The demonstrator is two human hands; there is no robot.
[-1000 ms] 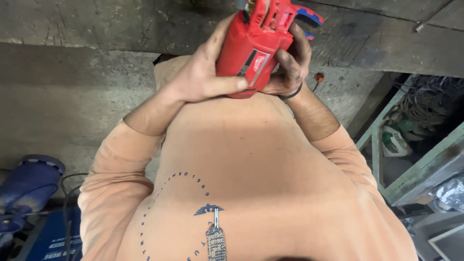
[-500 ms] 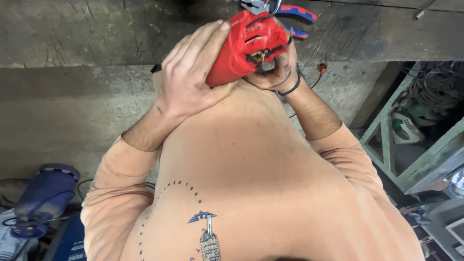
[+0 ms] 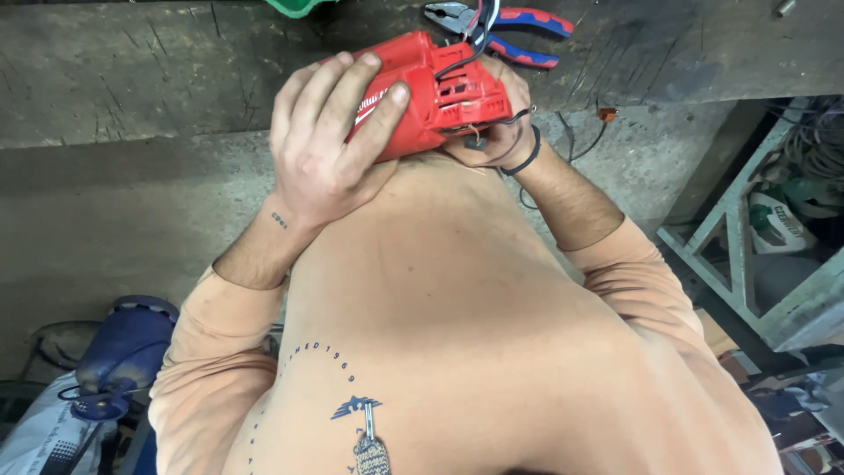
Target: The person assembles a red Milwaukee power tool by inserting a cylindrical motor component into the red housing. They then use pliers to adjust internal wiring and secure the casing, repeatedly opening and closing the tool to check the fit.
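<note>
I hold a red power-tool housing point(image 3: 431, 92) against my chest, its open vented end turned up with wires showing inside. My left hand point(image 3: 325, 145) wraps over the left side of the housing. My right hand point(image 3: 497, 132), with a dark band on the wrist, grips it from beneath at the right, mostly hidden by the tool. A black cable runs from the tool up toward the bench.
Red-and-blue-handled pliers point(image 3: 501, 26) lie on the worn wooden bench point(image 3: 132, 70) just beyond the tool. A green object point(image 3: 294, 7) sits at the top edge. A blue machine point(image 3: 123, 352) stands low left. A grey metal frame point(image 3: 747, 255) with clutter is at right.
The housing has been turned and tilted, so its open wired end faces me now. My left hand shifted over its side, and the view moved down and closer.
</note>
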